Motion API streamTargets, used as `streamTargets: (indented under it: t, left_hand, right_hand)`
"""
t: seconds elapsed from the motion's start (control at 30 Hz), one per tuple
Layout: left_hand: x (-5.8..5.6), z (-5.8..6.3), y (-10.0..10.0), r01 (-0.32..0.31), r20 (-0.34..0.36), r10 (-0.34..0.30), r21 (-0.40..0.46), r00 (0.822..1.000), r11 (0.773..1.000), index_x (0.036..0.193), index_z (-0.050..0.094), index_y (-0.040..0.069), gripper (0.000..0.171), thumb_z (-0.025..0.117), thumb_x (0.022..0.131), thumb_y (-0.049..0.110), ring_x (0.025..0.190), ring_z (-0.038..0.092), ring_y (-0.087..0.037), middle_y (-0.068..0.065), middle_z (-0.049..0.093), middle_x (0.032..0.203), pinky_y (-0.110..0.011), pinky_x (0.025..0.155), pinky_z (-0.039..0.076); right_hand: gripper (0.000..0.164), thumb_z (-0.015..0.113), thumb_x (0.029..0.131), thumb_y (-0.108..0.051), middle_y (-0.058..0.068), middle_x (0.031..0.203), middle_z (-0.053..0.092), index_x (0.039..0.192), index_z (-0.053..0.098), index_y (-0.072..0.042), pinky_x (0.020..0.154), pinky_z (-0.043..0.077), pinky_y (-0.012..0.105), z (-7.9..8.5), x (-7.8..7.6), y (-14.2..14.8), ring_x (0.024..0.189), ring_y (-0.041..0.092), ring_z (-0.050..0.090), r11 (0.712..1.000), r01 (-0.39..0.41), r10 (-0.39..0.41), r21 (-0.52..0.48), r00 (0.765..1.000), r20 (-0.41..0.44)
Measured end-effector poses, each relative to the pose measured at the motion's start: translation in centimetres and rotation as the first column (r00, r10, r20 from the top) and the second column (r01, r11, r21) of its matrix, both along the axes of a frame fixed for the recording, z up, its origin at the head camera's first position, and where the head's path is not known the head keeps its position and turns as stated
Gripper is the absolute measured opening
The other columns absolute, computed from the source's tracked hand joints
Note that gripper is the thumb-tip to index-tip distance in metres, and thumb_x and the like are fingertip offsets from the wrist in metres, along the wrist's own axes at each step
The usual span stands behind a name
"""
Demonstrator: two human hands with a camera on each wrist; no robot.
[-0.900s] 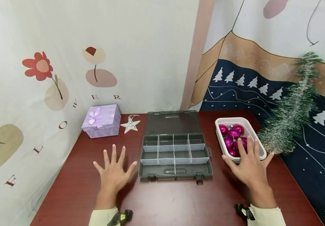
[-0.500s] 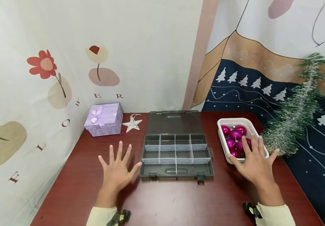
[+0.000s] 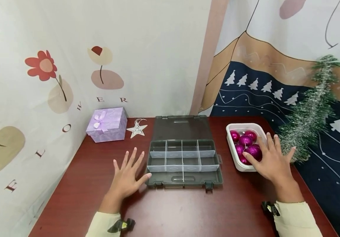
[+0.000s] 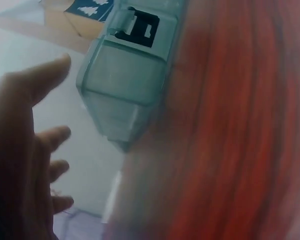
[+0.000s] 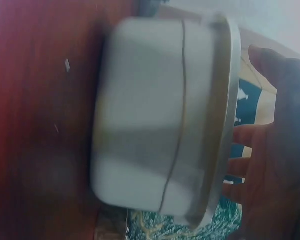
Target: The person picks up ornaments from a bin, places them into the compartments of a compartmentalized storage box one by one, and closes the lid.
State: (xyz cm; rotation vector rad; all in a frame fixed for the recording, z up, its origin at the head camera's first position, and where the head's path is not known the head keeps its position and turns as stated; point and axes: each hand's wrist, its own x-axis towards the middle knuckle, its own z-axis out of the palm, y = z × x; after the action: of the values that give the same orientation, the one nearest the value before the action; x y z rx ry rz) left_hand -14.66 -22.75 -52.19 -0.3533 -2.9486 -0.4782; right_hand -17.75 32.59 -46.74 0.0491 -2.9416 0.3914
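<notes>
At far left on the red-brown table (image 3: 60,197): purple gift box (image 3: 107,125), position unchanged. Just right of it: white star ornament (image 3: 136,129), likewise unchanged. Nearer: left hand (image 3: 125,179), fingers straight and apart, nothing held; shifted right since the earlier frame, with thumb tip now close to the near left corner of the compartment case (image 3: 165,177) and a narrow gap in the left wrist view. At centre: case unmoved, lid laid back toward the far side. To the right: white tray (image 3: 245,168) with magenta baubles (image 3: 245,140), unmoved. Over its right side: right hand (image 3: 275,164), fingers straight and apart, nothing held; shifted right and farther, leaving more near rim visible; contact not determinable. At far right: green tinsel tree (image 3: 310,108), unchanged.
</notes>
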Motion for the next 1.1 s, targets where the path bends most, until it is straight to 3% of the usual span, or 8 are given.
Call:
streamTargets:
  t: [0.1,0.23,0.4,0.73,1.1]
  left_hand:
    - [-0.1,-0.9,-0.1,0.052,-0.013,-0.051,0.105,0.999,0.993,0.173,0.034,0.023,0.089,0.069,0.099,0.059,0.166,0.025,-0.052,-0.012,0.02,0.185,-0.096,0.118,0.008]
    - [-0.3,-1.7,0.0,0.109,0.001,-0.113,0.24,0.994,0.965,0.173,0.035,0.019,0.089,0.072,0.098,0.052,0.165,0.027,-0.053,-0.015,0.022,0.184,-0.097,0.116,0.006]
    - [-0.4,-2.2,-0.3,0.138,-0.002,-0.146,0.336,0.989,0.932,0.172,0.036,0.015,0.09,0.075,0.097,0.046,0.164,0.027,-0.055,-0.019,0.023,0.183,-0.097,0.115,0.003]
    - [-0.5,-3.3,-0.5,0.171,0.009,-0.188,0.371,0.982,0.913,0.172,0.037,0.019,0.09,0.077,0.096,0.046,0.163,0.03,-0.055,-0.023,0.025,0.181,-0.096,0.116,-0.005]
    - [-0.3,-3.0,-0.6,0.165,0.03,-0.19,0.375,0.981,0.912,0.17,0.041,0.016,0.087,0.077,0.096,0.045,0.163,0.03,-0.054,-0.021,0.024,0.182,-0.094,0.118,-0.008]
  right_hand:
    - [0.104,0.053,0.1,-0.078,0.035,0.177,0.019,0.171,0.03,-0.006,0.112,-0.015,0.097,0.1,-0.6,0.7,0.168,0.056,0.001,1.0,-0.001,0.001,-0.014,1.0,-0.003]
    - [0.098,0.06,0.099,-0.072,0.035,0.173,0.029,0.166,0.041,-0.003,0.116,-0.013,0.095,-0.2,-1.1,1.3,0.169,0.053,0.004,0.999,-0.033,0.031,-0.04,0.999,-0.03]
    - [0.088,0.07,0.098,-0.062,0.034,0.169,0.038,0.156,0.053,0.002,0.12,-0.018,0.089,-0.8,-1.4,1.5,0.17,0.047,0.006,0.992,-0.109,0.104,-0.057,0.99,-0.093]
    - [0.071,0.08,0.093,-0.048,0.037,0.161,0.045,0.143,0.064,0.0,0.121,-0.016,0.088,-1.4,-1.4,1.9,0.168,0.049,0.011,0.988,-0.144,0.137,-0.056,0.983,-0.125]
    - [0.07,0.085,0.09,-0.039,0.034,0.161,0.047,0.143,0.066,0.003,0.124,-0.013,0.087,-1.5,-1.6,2.0,0.168,0.049,0.013,0.981,-0.183,0.174,-0.065,0.977,-0.125]
